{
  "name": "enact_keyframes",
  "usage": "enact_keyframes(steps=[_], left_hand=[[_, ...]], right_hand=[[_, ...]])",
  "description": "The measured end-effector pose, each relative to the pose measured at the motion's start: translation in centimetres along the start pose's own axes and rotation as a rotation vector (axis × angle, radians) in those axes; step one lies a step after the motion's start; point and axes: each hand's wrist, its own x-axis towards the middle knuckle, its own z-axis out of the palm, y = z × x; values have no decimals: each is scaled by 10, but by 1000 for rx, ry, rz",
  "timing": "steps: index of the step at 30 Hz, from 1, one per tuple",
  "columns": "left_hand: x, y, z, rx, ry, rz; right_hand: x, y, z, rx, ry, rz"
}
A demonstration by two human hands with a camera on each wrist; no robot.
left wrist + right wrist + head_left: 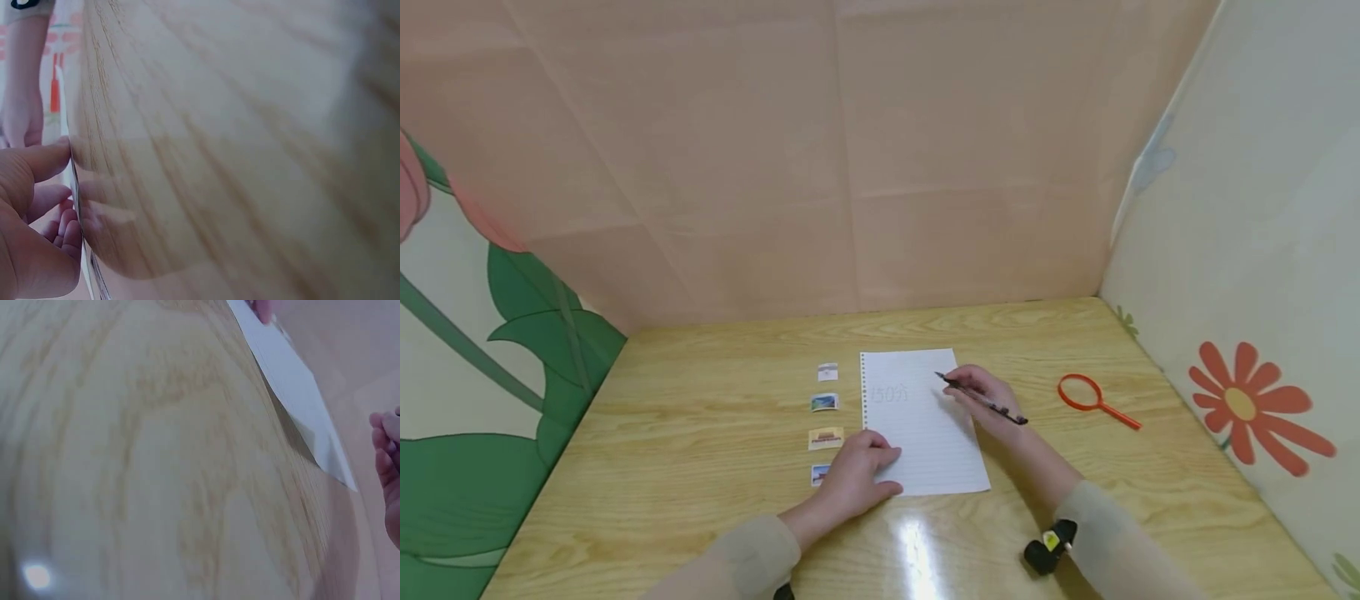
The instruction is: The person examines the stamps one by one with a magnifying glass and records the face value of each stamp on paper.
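Observation:
A lined white sheet (pixel 925 450) with punched holes down its left edge lies on the table, with faint writing (pixel 890 393) at its upper left. My left hand (pixel 857 475) rests on the sheet's lower left part, thumb and fingers apart. In my right hand (pixel 988 400) a dark patterned pen (pixel 1000 409) is pinched, its tip over the sheet's upper right part. The left wrist view has my left hand (pixel 37 219) at the paper's edge. At the right border of the right wrist view, my right hand (pixel 390 469) shows curled fingers, beside the sheet (pixel 294 387).
Four small picture cards stand in a column left of the sheet, among them a yellowish one (pixel 826 438); the lowest (pixel 819 475) is beside my left hand. A red magnifying glass (pixel 1101 405) lies to the right. A pink backdrop (pixel 850 167) rises behind the table (pixel 700 417).

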Motion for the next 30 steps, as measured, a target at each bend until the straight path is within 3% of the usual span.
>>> enact_keyframes(steps=[4,6,10,13,16,19,24,30], left_hand=[[-1,0,-1,-11,4,-3],[-1,1,-1,-19,0,-9],[-1,1,-1,-22,-2,-11],[-1,0,0,-16,1,-4],[-1,0,0,-10,4,1],[-1,-1,0,-5,7,4],[0,-1,1,5,7,10],[0,-2,2,11,4,5]], right_hand=[[-5,1,-15,8,-72,-67],[-6,5,-21,58,-111,-56],[-9,12,-27,230,-114,74],[-11,13,-29,345,-56,197],[-11,12,-32,391,-12,277],[-11,12,-35,376,-1,300],[-13,16,-42,317,-36,253],[-15,16,-54,148,-45,173]])
